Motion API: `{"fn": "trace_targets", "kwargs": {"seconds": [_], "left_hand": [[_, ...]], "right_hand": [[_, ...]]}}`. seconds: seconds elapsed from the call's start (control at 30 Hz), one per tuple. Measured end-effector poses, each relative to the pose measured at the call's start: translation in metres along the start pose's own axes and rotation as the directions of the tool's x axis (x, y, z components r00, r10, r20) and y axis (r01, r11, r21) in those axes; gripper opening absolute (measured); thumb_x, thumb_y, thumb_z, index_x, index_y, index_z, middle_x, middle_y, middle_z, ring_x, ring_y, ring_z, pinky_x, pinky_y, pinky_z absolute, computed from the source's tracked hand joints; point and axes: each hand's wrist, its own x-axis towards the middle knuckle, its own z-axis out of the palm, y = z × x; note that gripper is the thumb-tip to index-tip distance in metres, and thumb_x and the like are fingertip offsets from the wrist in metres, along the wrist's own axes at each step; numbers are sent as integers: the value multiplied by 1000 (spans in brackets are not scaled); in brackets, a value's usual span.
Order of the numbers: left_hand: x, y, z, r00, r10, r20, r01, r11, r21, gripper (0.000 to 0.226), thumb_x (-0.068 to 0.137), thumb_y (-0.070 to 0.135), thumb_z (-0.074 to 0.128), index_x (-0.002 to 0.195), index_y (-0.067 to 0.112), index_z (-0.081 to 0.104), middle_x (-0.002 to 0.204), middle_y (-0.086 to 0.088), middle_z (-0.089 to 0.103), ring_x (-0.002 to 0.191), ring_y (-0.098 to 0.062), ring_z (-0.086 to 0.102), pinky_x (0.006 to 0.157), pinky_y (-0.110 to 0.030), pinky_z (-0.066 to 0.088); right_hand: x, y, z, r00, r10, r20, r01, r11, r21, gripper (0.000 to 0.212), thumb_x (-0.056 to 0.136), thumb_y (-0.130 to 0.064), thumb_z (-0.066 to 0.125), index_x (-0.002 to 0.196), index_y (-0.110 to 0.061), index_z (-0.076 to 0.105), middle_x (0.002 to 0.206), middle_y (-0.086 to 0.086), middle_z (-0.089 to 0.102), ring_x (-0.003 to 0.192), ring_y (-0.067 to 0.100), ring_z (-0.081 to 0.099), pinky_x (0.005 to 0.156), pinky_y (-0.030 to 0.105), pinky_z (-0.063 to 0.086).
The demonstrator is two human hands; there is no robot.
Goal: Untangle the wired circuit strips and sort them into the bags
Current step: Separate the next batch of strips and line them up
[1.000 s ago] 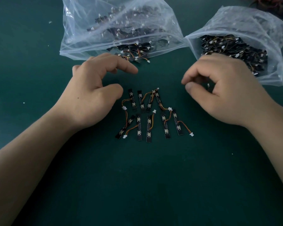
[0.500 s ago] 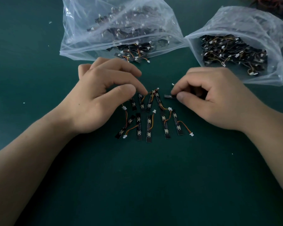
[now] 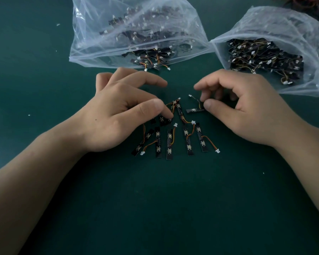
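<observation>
We see single circuit strip (image 3: 194,110) pinched at its right end by right hand (image 3: 247,105), thumb and finger closed on it, just right of strip pile (image 3: 173,137) on green mat (image 3: 155,199). Left hand (image 3: 122,115) presses fingertips onto pile's upper strips, grasping nothing. Left bag (image 3: 136,34) and right bag (image 3: 276,52) lie beyond, open mouths toward us.

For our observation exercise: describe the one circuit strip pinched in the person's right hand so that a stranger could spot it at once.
Start at the green table, between the two clear plastic bags and the row of strips laid out below the hands. The right hand pinches one black strip at its end. Unlike its neighbours, which run roughly lengthwise away from the viewer, it lies crosswise, apart from the group, its wire curling up to a white plug.
</observation>
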Motion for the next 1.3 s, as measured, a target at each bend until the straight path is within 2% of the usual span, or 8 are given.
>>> {"fn": "trace_targets", "kwargs": {"seconds": [0.27, 0.43, 0.6, 0.73, 0.87, 1.07, 1.2, 1.3], "left_hand": [[0, -1, 0, 1000, 6, 0, -6, 1000, 11, 47, 98, 64, 32, 102, 53, 77, 144, 27, 53, 147, -8, 28, 115, -33, 8], [-1, -1, 0, 1000, 24, 11, -25, 999, 28, 45, 99, 64, 33, 106, 54, 76, 145, 27, 52, 146, -5, 28, 115, -33, 7], [-1, -1, 0, 999, 31, 18, -31, 999, 29, 46, 99, 66, 31, 107, 55, 75, 145, 26, 52, 146, -4, 28, 115, -35, 8], [-2, 0, -1, 1000, 30, 7, -30, 999, 16, 46, 99, 65, 32, 107, 53, 76, 143, 25, 54, 145, -6, 30, 116, -36, 9], [1, 0, 0, 989, -13, -147, 2, 997, -75, 41, 102, 54, 37, 103, 45, 77, 130, 22, 64, 135, -8, 47, 120, -51, 21], [5, 0, 4, 950, -58, -305, 28, 994, -102, 20, 93, 24, 59, 97, 30, 78, 112, 15, 71, 118, -11, 61, 114, -50, 39], [2, 2, -8, 996, -9, -89, -4, 988, -152, 60, 61, 21, 55, 116, 41, 69, 136, 18, 62, 140, -14, 48, 121, -58, 24], [-3, 2, -13, 999, 14, 39, -11, 995, -98, 91, 52, 37, 51, 143, 43, 53, 155, 25, 42, 152, -10, 29, 123, -48, 14]], "right_hand": [[1, 0, -1, 999, -22, 43, 23, 999, -40, 33, 95, -2, 66, 106, -28, 81, 97, -10, 65, 82, 6, 61, 72, 15, 40], [3, -4, -1, 1000, -8, 8, 9, 993, -120, 14, 91, -20, 68, 97, -25, 79, 92, -9, 66, 82, 12, 61, 75, 40, 51], [3, -8, 0, 999, 20, -36, -25, 991, -128, 10, 89, -33, 75, 84, -25, 73, 97, -8, 55, 91, 10, 53, 81, 26, 40], [5, -11, 5, 995, 86, -51, -91, 988, -121, 17, 88, -41, 69, 78, -28, 66, 94, -12, 57, 89, 10, 54, 80, 36, 47], [6, -11, 7, 993, 106, -55, -111, 988, -105, 26, 91, -50, 63, 75, -30, 64, 84, -14, 60, 76, 7, 58, 71, 37, 49], [2, -5, -4, 997, 65, 41, -65, 998, -18, 8, 86, -26, 62, 86, -32, 67, 79, -13, 64, 70, 17, 57, 63, 32, 45], [-1, -2, -7, 993, 62, 105, -61, 998, -10, 24, 81, -29, 67, 104, -37, 68, 83, -11, 59, 70, 19, 53, 65, 37, 45], [0, -2, -6, 993, 49, 105, -47, 999, -26, 24, 82, -33, 69, 106, -36, 70, 83, -13, 58, 76, 16, 54, 69, 35, 45]]}}
